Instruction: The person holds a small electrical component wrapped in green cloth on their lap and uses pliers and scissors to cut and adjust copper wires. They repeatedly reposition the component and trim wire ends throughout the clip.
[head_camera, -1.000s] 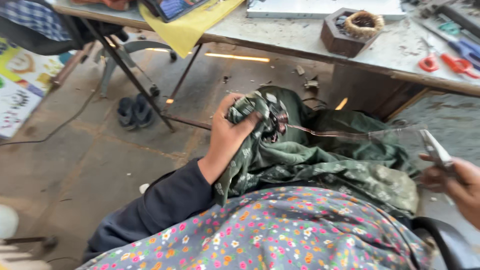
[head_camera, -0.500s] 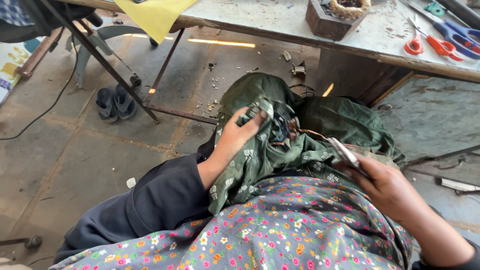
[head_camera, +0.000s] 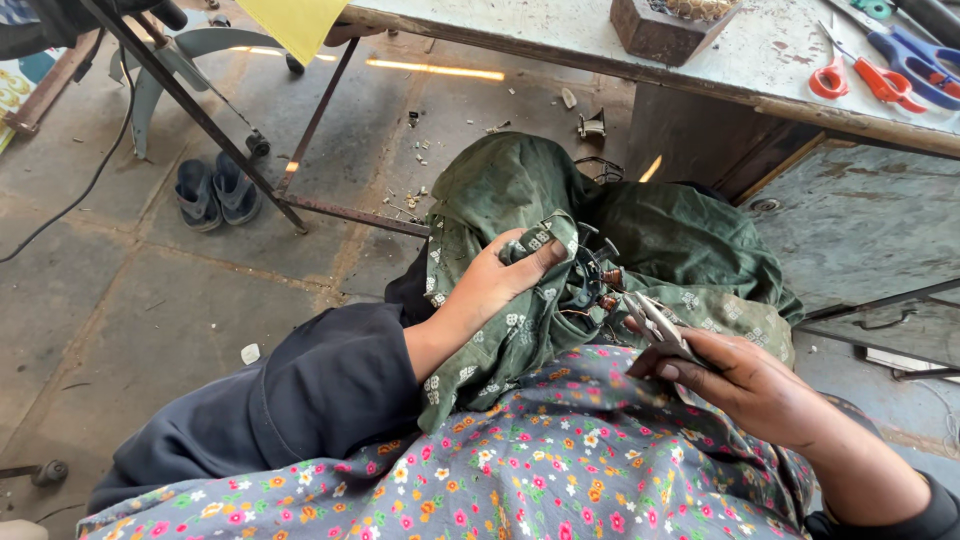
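On the lap, left hand (head_camera: 490, 285) pins green cloth (head_camera: 640, 240) around a wire-wound part (head_camera: 590, 285), grip pressed together; right hand (head_camera: 745, 385) pinches metal pliers (head_camera: 655, 325) beside it; wires apparently not yet trimmed.

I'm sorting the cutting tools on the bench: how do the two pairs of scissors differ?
The red scissors have orange-red handles and show fully; the blue scissors have blue handles, look larger, and run out of the picture. Both lie flat on the worn table, side by side.
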